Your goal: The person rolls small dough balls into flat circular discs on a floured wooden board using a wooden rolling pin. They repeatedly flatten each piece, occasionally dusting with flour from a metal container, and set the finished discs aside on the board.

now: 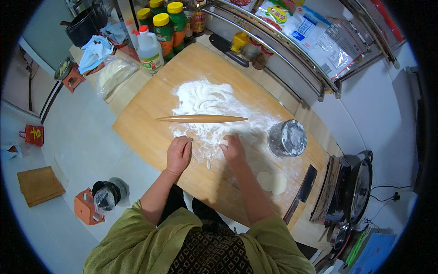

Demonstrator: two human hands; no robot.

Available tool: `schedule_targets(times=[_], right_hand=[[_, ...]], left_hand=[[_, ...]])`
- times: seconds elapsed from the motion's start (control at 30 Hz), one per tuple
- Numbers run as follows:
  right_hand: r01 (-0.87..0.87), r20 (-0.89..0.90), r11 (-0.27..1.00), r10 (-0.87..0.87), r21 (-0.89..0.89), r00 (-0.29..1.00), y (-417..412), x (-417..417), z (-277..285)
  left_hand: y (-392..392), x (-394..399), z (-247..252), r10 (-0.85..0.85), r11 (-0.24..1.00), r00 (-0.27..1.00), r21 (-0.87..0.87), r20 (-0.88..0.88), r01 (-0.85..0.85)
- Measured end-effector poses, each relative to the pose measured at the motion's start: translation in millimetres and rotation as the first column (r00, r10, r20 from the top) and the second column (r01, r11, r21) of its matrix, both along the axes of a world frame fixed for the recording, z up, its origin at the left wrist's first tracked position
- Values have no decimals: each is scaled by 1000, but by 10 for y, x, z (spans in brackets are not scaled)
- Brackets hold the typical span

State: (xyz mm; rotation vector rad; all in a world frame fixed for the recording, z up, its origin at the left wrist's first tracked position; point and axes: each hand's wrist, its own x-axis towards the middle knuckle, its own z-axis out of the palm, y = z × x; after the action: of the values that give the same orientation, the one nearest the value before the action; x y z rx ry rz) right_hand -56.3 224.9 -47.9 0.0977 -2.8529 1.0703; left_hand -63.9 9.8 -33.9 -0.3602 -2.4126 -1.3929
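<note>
A wooden board (143, 120) lies before me, with white flour (200, 97) spread over its middle. Across the flour rests a tapered wooden rolling pin (202, 119), apart from both hands. My left hand (178, 154) is at the board's near edge, fingers curled in and nothing visible in them. Between the thumb and fingers of my right hand (235, 150) is a small pale piece of dough (224, 141), partly hidden. A small white sliver (208, 164), likely dough, lies between the hands. Two flat dough rounds (264, 181) (279, 185) touch or overlap beside my right forearm.
A floury metal canister (286, 138) stands on the board's right, near a dark-bladed cleaver (304, 185). Bottles (149, 51) and a plastic bag (114, 75) sit beyond the left corner. A metal rack (273, 30) overhangs the back. A lidded pan (359, 191) stands at right.
</note>
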Motion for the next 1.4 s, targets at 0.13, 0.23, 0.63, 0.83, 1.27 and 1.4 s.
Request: schedule_targets(times=[0.13,0.23,0.63,0.83,1.27,1.4], right_hand=[[6,64,992,2,-129,998,-12,228,48],[173,-14,984,-173,-32,985,103,448,80],[48,-190,997,-37,58,981,75,422,9],[170,-23,978,-168,121,985,-103,284,305],[118,-186,965,-74,235,980,-122,56,-187],[-140,13,989,140,38,990,-346,383,269]], left_hand=[[-10,2,-22,-8,1000,1000,-23,12,8],[-15,6,-31,-9,999,1000,-40,15,9],[10,-4,-1,-13,999,999,-39,30,14],[-8,11,16,-7,1000,998,7,55,6],[-37,0,-46,-40,999,997,22,59,38],[-30,11,-66,-4,1000,1000,1,24,4]])
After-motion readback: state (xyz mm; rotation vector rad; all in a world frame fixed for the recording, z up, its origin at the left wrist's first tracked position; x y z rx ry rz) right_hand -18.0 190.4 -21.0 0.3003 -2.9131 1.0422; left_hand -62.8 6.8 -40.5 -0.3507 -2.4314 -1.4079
